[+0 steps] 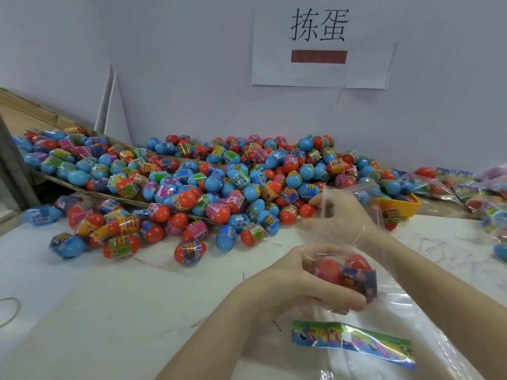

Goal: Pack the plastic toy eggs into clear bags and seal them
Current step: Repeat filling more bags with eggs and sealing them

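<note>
A big heap of red and blue plastic toy eggs (208, 182) with printed wrap bands covers the back of the white table (109, 311). My left hand (301, 283) grips two red eggs (345, 270) through the bottom of a clear bag (340, 239). My right hand (340, 212) holds the bag's open top near the heap's front edge. A colourful printed card (354, 340) lies on a stack of flat clear bags (411, 325) below my hands.
A slanted cardboard tray (33, 113) at the left feeds eggs into the heap. A yellow bin (397, 205) stands behind my right hand. Filled bags (452, 185) pile up at the right. A rubber band (9, 311) lies at the table's left edge.
</note>
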{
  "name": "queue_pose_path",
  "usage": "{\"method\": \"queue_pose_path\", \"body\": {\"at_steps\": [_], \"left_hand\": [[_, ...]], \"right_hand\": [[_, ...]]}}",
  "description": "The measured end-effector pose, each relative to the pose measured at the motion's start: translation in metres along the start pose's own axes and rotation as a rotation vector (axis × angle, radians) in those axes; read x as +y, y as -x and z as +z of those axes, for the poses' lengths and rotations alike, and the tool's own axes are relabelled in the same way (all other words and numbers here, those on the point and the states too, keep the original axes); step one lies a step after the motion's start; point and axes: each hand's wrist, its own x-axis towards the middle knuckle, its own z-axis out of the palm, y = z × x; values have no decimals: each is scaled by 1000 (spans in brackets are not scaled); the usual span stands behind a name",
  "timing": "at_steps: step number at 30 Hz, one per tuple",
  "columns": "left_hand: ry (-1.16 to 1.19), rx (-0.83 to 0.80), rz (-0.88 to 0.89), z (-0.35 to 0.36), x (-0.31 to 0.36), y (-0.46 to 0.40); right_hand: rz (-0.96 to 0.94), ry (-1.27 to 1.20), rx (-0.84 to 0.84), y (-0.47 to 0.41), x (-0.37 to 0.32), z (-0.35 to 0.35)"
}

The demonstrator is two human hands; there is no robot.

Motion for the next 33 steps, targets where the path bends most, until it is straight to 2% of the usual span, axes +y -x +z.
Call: {"method": "queue_pose_path", "body": {"at_steps": [2,4,5,9,11,13,14,16,19,22,25,29,33], "left_hand": [[24,25,23,1,0,-1],[54,62,51,1,-1,-1],[61,85,64,0,-2,-1],[24,200,112,-1,-5,-5],[-2,262,138,-2,-5,-6],[-57,312,159,-2,-5,-7],[-76,330,167,-1,-5,-7],[-94,349,175,1,-6,-8],[-107,361,184,3,-6,-8],[-132,358,185,5,-6,-8],[-170,357,194,5,-6,-9],[-182,335,202,8,-8,-11],[-173,317,205,8,-11,-12]], "right_hand": [[-95,221,106,-1,3,6],[-170,242,196,1,1,6],[-141,115,246,3,-2,2],[132,-702,379,17,-14,-46],[82,-873,425,30,-17,-75],[-56,-972,408,46,-25,-98],[-126,-957,370,55,-30,-105],[-244,-772,269,68,-42,-113],[-379,-263,256,75,-55,-117],[-441,178,231,75,-66,-118],[-425,451,59,71,-73,-117],[-395,470,-93,66,-77,-113],[-363,451,-105,59,-74,-105]]}}
